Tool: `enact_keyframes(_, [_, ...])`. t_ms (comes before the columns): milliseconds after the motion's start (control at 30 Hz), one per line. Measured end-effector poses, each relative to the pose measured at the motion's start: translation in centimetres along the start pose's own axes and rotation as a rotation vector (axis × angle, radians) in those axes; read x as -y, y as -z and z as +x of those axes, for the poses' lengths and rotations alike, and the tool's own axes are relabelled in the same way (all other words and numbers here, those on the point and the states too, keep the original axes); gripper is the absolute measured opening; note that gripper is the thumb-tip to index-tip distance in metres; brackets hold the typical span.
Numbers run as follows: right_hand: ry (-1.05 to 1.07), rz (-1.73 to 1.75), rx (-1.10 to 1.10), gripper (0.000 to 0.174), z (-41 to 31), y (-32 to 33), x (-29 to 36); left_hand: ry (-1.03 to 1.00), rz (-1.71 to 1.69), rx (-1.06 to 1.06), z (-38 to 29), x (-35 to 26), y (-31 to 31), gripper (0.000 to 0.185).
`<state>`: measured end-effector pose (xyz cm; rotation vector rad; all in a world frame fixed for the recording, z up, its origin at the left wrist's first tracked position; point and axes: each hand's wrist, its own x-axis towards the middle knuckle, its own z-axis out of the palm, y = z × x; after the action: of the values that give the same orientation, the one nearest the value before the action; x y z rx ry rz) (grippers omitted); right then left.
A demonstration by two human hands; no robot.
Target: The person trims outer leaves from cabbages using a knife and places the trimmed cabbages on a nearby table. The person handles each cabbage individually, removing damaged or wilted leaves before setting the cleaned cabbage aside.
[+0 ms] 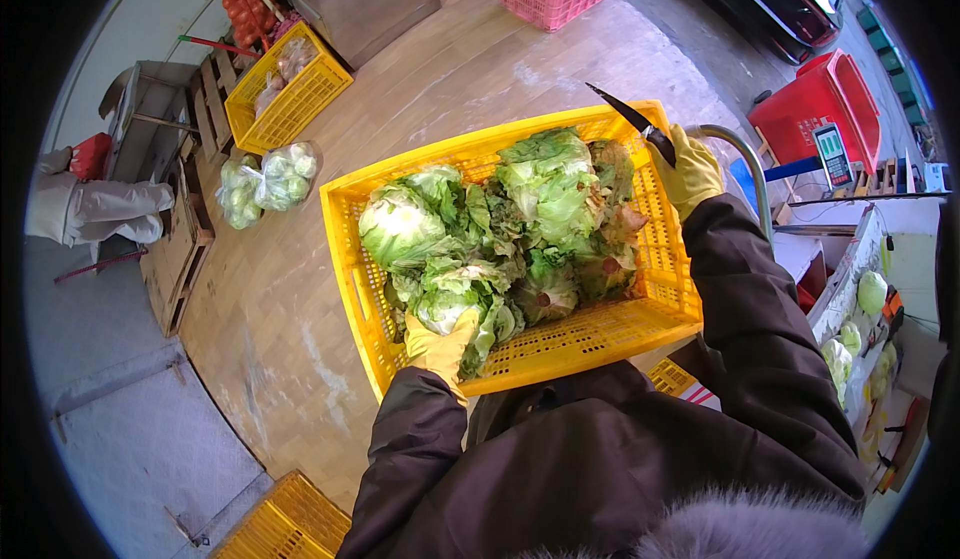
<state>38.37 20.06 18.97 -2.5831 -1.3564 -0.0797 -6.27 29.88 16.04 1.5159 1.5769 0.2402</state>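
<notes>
A yellow plastic crate [525,367] lies before me, holding several heads of leafy lettuce [551,184], some with browned, wilted leaves. My left hand [442,345], in a yellow glove, grips a lettuce head [450,307] at the crate's near left side, thumb and fingers around it. My right hand [690,169], also gloved in yellow, is at the crate's right end with a knife [630,112] in its grip. The dark blade points up and left over the crate's far right corner. The fingers of my right hand are partly hidden.
Bagged round green vegetables [281,180] lie on the floor beyond the crate, near another yellow crate [300,105] and wooden pallets. Pink crates [544,3] stand at the back. On the right are a curved metal rail [750,161], a scale display [831,154] and a red bin [810,112].
</notes>
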Motion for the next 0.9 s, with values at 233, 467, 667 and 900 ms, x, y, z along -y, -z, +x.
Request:
enact_keyframes(233, [0.187,0.849,-0.004,0.076,-6.5,2.8,13.9,0.02,-0.042,0.04,-1.0,-1.5,1.7,0.088])
enact_keyframes(467, [-0.116,1.218,0.673,0.017,-10.0,-3.6,24.2,-0.223,-0.373,0.311,-2.2,-0.4,1.9,0.066])
enact_keyframes(667, [-0.44,1.521,0.43,0.011,-7.7,-6.6,15.7,-0.035,-0.684,0.276,-2.9,-0.7,3.8,0.062])
enact_keyframes(900, [-0.659,1.408,0.336,0.015,-11.9,-8.1,11.2,0.22,-1.187,0.267,-2.9,-2.2,1.4,0.051])
